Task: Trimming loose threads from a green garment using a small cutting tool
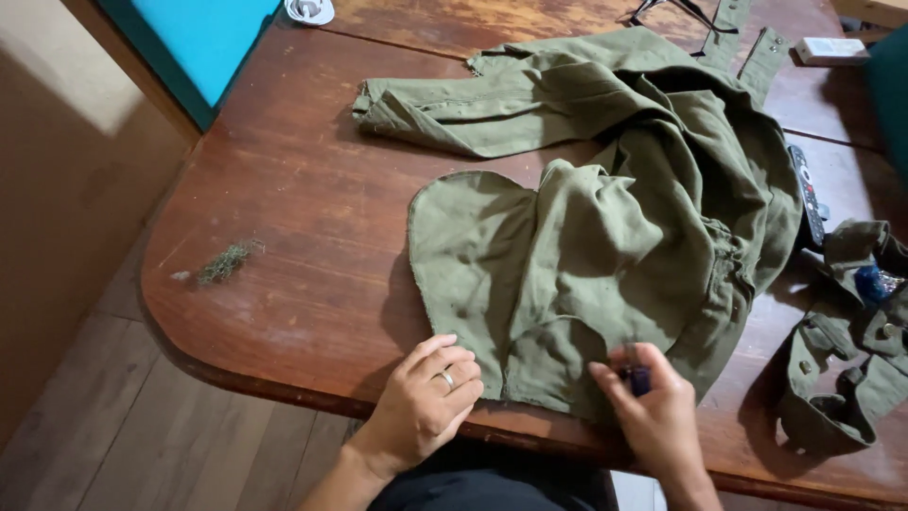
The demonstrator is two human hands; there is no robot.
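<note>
Looking down at the near edge of the wooden desk (284,218), we see our two hands at the bottom hem of an olive green garment (586,246). Our left hand (426,402), with a ring on one finger, rests with curled fingers on the desk and touches the left part of the hem; its grip is loosely closed and holds nothing, it only presses the cloth. Our right hand (653,412) is just beside it to the right, on the same hem, and its grip is pinching a small dark tool (638,374) between thumb and fingers; the tool is mostly hidden, so it is perhaps a seam ripper, but we cannot tell for sure.

The relation that matters: the garment lies away from both hands, stretching up and to the right across the desk, and the hem runs from left to right between our hands. A vertical seam in the cloth stands between them, closer to the left hand. The tool tip points into the cloth above the right hand.

A small pile of green threads (225,262) lies well apart on the left.
</note>
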